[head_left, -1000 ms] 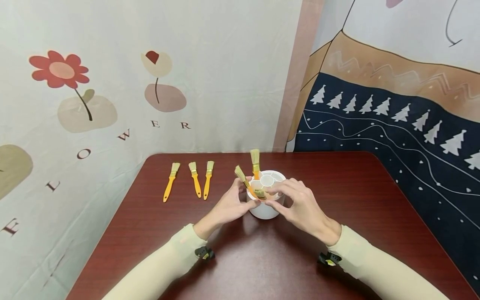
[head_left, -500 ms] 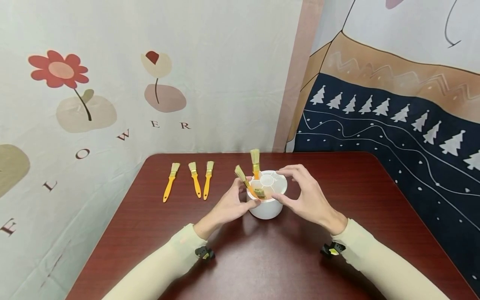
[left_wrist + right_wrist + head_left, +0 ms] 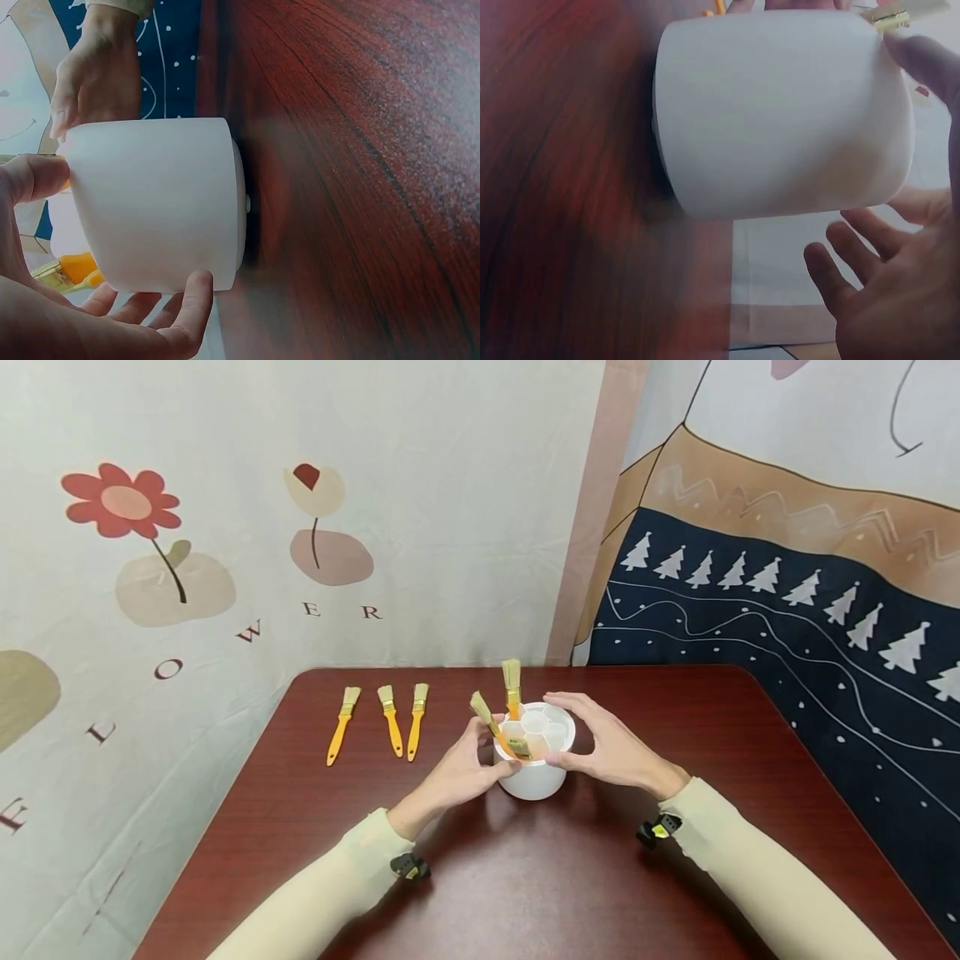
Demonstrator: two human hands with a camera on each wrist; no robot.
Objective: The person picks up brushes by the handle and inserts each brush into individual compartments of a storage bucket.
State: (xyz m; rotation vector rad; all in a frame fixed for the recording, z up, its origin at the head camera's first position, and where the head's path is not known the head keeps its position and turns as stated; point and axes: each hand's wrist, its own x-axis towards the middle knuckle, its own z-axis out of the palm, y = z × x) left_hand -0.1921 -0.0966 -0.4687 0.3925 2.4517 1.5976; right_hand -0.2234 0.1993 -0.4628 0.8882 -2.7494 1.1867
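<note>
A round white bucket with a compartmented white top stands on the table. One yellow-handled paintbrush rises upright at its back; another paintbrush leans out to the left. The bristle end of a third brush shows low at the front rim, its handle out of sight. My left hand grips the bucket's left side, thumb at the front rim and fingers round the wall. Loosely spread, my right hand rests its thumb at the right rim; in the right wrist view its lower fingers stand apart from the wall.
To the left on the dark red table lie three more paintbrushes: one outermost, one in the middle and one nearest the bucket. A flower-print cloth hangs behind, a dark tree-print cloth at right.
My right hand has drawn back rightward from the low brush in the bucket and moved to the right rim. The left hand and the bucket have stayed in place.
</note>
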